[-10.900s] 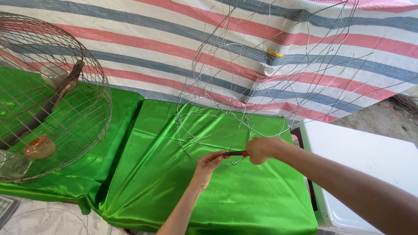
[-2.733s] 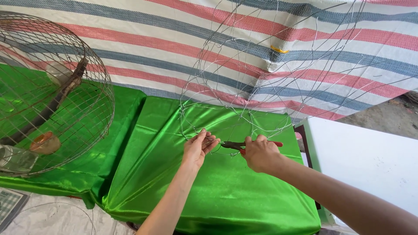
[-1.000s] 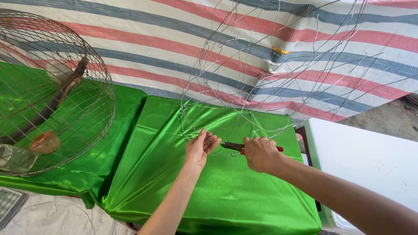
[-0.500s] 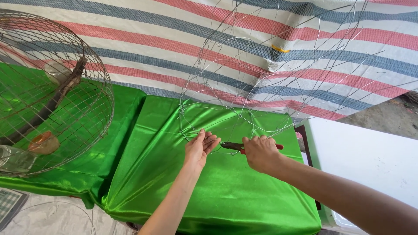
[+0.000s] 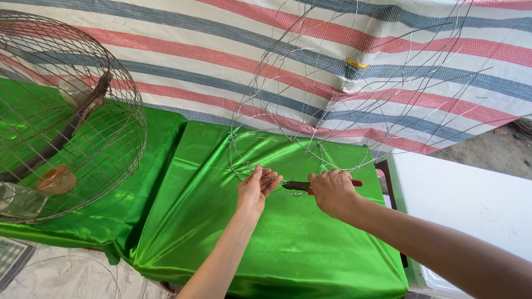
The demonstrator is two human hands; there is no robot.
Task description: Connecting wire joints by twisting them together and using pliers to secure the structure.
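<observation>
a: what's carrying it all?

b: two surfaces under shiny green satin cloth (image 5: pixel 299 243), side by side, dark gap btwn them. cloth's creased, drapes over the front edge.

a: on the right one?

b: unfinished wire frame (image 5: pixel 332 94), lower loops resting on the cloth, rest rising up against the striped tarp (image 5: pixel 221 44) behind.

a: left one?

b: finished domed wire cage (image 5: pixel 66 116) standing on it, w/ a wooden perch, small orange cup and a clear bottle inside.

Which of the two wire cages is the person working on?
The unfinished wire frame on the right, touched by both hands; the finished cage stands untouched at left.
</observation>
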